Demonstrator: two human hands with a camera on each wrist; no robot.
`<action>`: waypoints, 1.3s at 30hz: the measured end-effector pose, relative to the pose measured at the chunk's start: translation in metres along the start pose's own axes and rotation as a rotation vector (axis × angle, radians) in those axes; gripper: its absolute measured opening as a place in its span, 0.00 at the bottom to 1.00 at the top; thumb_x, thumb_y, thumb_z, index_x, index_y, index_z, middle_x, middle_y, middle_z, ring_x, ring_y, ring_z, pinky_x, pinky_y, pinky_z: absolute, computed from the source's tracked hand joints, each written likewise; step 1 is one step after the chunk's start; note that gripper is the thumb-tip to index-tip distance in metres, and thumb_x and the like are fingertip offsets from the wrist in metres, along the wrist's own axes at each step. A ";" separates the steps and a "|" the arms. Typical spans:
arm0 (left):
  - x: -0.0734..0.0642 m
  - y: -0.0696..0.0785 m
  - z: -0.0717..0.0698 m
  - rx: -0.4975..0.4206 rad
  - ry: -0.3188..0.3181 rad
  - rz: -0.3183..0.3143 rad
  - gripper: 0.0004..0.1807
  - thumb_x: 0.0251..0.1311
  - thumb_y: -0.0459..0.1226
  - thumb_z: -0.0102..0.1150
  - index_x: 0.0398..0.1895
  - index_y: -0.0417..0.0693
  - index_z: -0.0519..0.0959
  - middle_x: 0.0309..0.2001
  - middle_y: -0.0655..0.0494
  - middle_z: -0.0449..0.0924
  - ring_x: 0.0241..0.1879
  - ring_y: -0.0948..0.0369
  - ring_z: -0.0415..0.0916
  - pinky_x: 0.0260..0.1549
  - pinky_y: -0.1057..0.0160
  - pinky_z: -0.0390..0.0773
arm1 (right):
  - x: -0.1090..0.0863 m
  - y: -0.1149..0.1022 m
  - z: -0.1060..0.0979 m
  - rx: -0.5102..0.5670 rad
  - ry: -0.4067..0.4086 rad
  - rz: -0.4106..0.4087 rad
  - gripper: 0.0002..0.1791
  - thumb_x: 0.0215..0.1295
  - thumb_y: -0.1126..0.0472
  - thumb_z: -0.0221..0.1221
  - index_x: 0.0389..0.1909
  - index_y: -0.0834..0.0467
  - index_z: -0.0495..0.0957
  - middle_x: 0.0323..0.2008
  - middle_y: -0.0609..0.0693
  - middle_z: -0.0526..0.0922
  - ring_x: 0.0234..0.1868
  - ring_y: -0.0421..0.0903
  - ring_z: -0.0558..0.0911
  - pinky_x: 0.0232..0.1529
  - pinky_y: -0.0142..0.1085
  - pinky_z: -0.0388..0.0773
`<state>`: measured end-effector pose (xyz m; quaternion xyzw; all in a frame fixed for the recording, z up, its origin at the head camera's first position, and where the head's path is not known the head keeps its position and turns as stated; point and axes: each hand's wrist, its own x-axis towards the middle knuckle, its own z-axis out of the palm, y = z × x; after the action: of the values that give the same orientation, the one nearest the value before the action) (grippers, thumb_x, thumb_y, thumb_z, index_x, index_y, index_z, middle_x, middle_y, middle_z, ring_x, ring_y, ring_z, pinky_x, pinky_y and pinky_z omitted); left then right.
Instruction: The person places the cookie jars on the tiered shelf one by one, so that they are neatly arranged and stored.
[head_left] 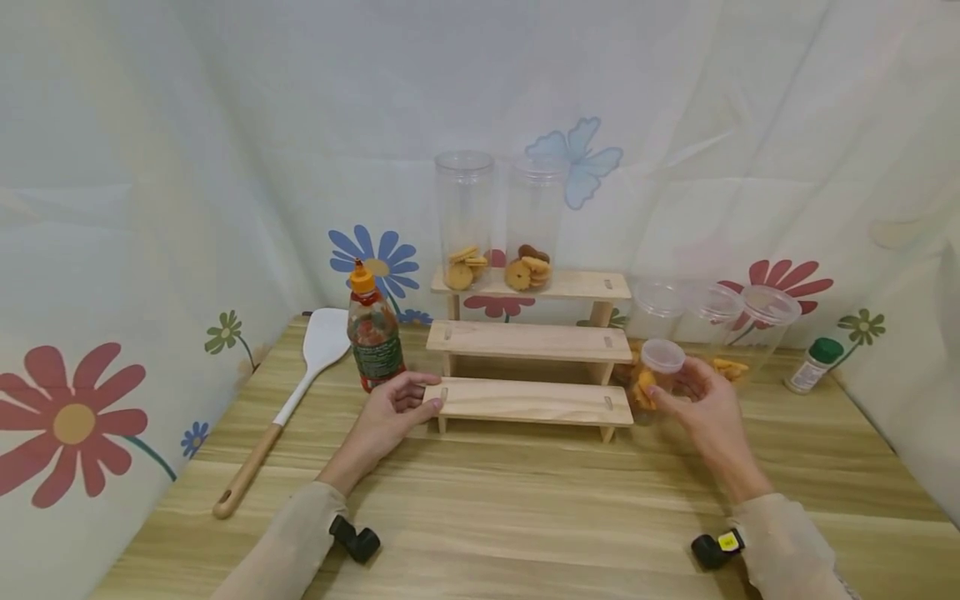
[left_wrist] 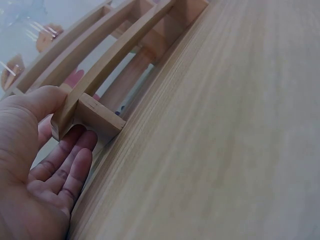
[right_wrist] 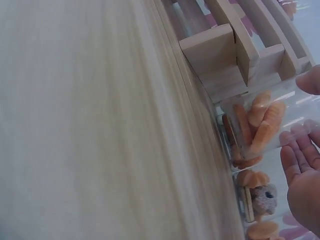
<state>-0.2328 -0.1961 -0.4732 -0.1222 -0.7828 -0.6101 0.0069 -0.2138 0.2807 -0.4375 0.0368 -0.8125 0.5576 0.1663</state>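
Head view, left grip (head_left: 390, 410) pinching shelf (head_left: 525, 400), right grip (head_left: 705, 404) holding jar (head_left: 657, 373)

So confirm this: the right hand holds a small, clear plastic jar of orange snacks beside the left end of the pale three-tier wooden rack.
Not the left end: the head view shows the right hand holding the small, clear plastic jar of orange snacks beside the right end of the pale wooden rack.

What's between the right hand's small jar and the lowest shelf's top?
Nothing visible: the small jar, in the right hand, is by the right end of the lowest shelf; the left hand grips its left end, out of the way.
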 end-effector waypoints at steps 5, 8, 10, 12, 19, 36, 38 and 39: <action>0.000 0.000 0.000 -0.001 -0.004 0.000 0.20 0.74 0.39 0.75 0.65 0.46 0.85 0.48 0.44 0.88 0.45 0.56 0.84 0.44 0.66 0.82 | 0.001 -0.009 -0.003 -0.021 0.010 -0.014 0.29 0.72 0.64 0.76 0.69 0.69 0.78 0.56 0.51 0.87 0.54 0.32 0.84 0.57 0.21 0.78; 0.000 0.000 0.000 0.001 -0.004 -0.001 0.20 0.74 0.39 0.75 0.65 0.46 0.85 0.48 0.45 0.87 0.44 0.57 0.84 0.44 0.66 0.82 | 0.001 -0.016 -0.005 -0.036 0.019 -0.037 0.28 0.71 0.65 0.75 0.67 0.70 0.79 0.51 0.44 0.87 0.51 0.31 0.83 0.53 0.20 0.79; 0.001 0.000 0.000 0.002 -0.005 -0.001 0.20 0.74 0.39 0.75 0.65 0.46 0.85 0.48 0.45 0.87 0.45 0.57 0.84 0.45 0.66 0.82 | 0.001 -0.022 -0.007 -0.033 0.026 -0.046 0.27 0.71 0.66 0.75 0.65 0.70 0.79 0.47 0.39 0.86 0.48 0.32 0.83 0.49 0.21 0.79; 0.001 0.000 0.001 0.005 -0.006 0.001 0.20 0.75 0.39 0.74 0.65 0.46 0.85 0.48 0.45 0.88 0.45 0.56 0.84 0.45 0.66 0.82 | 0.000 -0.029 -0.009 -0.020 0.031 -0.050 0.26 0.71 0.66 0.75 0.65 0.70 0.79 0.45 0.36 0.85 0.46 0.33 0.83 0.47 0.21 0.80; 0.000 -0.002 0.002 0.019 -0.001 0.000 0.20 0.74 0.40 0.75 0.65 0.47 0.85 0.49 0.44 0.88 0.47 0.55 0.84 0.47 0.66 0.82 | 0.001 -0.052 -0.016 0.003 0.004 -0.071 0.29 0.73 0.64 0.75 0.70 0.67 0.77 0.52 0.38 0.84 0.51 0.36 0.83 0.54 0.20 0.80; 0.000 0.000 0.000 0.022 0.007 -0.003 0.20 0.74 0.40 0.75 0.65 0.47 0.86 0.49 0.44 0.87 0.49 0.55 0.83 0.49 0.66 0.82 | 0.046 -0.121 -0.016 -0.016 -0.051 -0.100 0.24 0.76 0.51 0.73 0.62 0.60 0.80 0.53 0.41 0.86 0.55 0.38 0.85 0.54 0.21 0.80; 0.000 0.000 0.001 0.017 0.003 -0.005 0.20 0.74 0.40 0.75 0.65 0.47 0.86 0.49 0.44 0.87 0.49 0.55 0.83 0.48 0.66 0.82 | 0.054 -0.128 -0.014 -0.002 -0.056 -0.101 0.24 0.76 0.51 0.73 0.63 0.60 0.80 0.53 0.41 0.86 0.55 0.39 0.85 0.53 0.22 0.80; 0.000 0.000 0.001 0.015 0.001 -0.006 0.20 0.74 0.40 0.75 0.65 0.47 0.86 0.49 0.44 0.87 0.48 0.55 0.83 0.48 0.66 0.82 | 0.058 -0.132 -0.013 -0.004 -0.056 -0.104 0.25 0.76 0.50 0.73 0.63 0.60 0.81 0.53 0.41 0.86 0.55 0.39 0.85 0.53 0.23 0.80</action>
<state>-0.2327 -0.1955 -0.4733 -0.1194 -0.7878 -0.6042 0.0064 -0.2332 0.2500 -0.2972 0.0942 -0.8149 0.5453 0.1722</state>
